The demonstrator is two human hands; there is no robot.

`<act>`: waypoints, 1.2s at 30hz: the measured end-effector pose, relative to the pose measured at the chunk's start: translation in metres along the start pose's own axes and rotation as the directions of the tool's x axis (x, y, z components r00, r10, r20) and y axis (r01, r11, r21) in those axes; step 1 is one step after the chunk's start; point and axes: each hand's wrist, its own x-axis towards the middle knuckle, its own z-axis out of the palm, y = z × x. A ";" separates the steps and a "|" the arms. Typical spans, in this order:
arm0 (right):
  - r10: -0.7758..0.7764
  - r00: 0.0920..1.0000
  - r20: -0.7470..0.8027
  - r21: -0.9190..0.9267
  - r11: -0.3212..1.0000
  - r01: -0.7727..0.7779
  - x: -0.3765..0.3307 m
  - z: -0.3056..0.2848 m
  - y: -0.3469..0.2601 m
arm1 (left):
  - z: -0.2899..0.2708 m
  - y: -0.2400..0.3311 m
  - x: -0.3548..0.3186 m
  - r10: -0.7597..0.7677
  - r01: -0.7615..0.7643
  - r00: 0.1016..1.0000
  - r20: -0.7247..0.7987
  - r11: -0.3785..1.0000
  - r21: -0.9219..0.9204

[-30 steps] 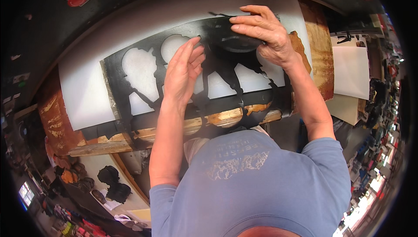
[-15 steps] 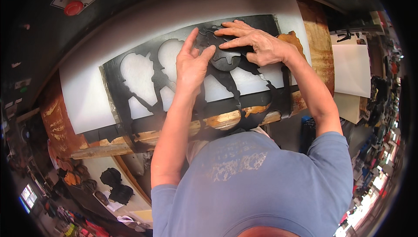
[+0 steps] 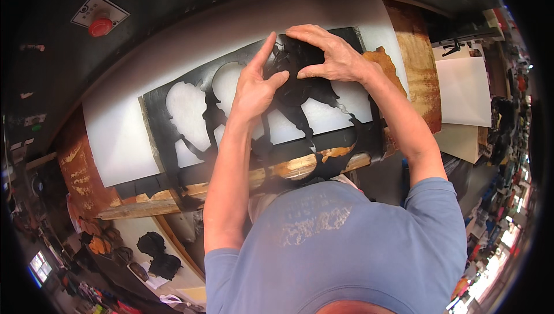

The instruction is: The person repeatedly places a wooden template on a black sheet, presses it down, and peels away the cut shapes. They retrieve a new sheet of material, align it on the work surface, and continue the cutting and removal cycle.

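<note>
A black leather-like sheet (image 3: pixel 154 123) with several rounded cut-out openings lies over a white board (image 3: pixel 109 135). Over the sheet's right half, both hands frame a dark, rounded piece with curved edges (image 3: pixel 293 92); its kind is hard to make out against the black. My left hand (image 3: pixel 254 89) is at its left side, index finger and thumb spread apart. On the right side my right hand (image 3: pixel 337 57) arches with fingers stretched and the thumb apart from them. Whether the fingertips touch the piece or hover just over it, I cannot tell.
Worn wooden blocks (image 3: pixel 412 60) flank the board, and a dark machine beam with a red push button (image 3: pixel 100 26) spans the far side. A brown irregular piece (image 3: pixel 381 63) sits by my right wrist. Black cut pieces (image 3: pixel 161 256) are stacked on a lower-left table.
My right hand's fingers have spread wider from its thumb, moving slightly left. My left hand has shifted a little right. The dark piece between them has turned or shifted, its shiny face now dark.
</note>
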 end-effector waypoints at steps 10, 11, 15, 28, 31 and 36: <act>-0.100 0.993 -0.054 -0.062 0.993 0.097 -0.007 -0.001 -0.016 | -0.003 -0.005 -0.010 0.113 -0.099 0.990 0.088 0.983 -0.153; -0.067 0.997 -0.027 -0.004 0.998 0.067 -0.004 -0.004 -0.015 | -0.003 -0.005 -0.010 0.084 -0.070 0.993 0.078 0.983 -0.168; 0.172 0.979 0.110 0.369 0.908 -0.201 0.015 -0.022 -0.011 | -0.004 -0.008 -0.013 0.067 -0.049 0.993 0.095 0.982 -0.180; 0.236 0.970 0.053 0.279 0.930 -0.242 0.031 -0.028 -0.007 | -0.006 -0.012 -0.020 0.210 -0.217 0.972 0.107 0.974 0.060; 0.185 0.945 0.270 0.235 0.939 -0.251 0.025 -0.037 -0.012 | -0.005 -0.013 -0.019 0.153 -0.154 0.985 0.082 0.988 -0.003; 0.284 0.915 0.287 0.283 0.887 -0.364 0.032 -0.032 -0.010 | -0.010 -0.015 -0.019 0.166 -0.174 0.979 0.117 0.983 0.062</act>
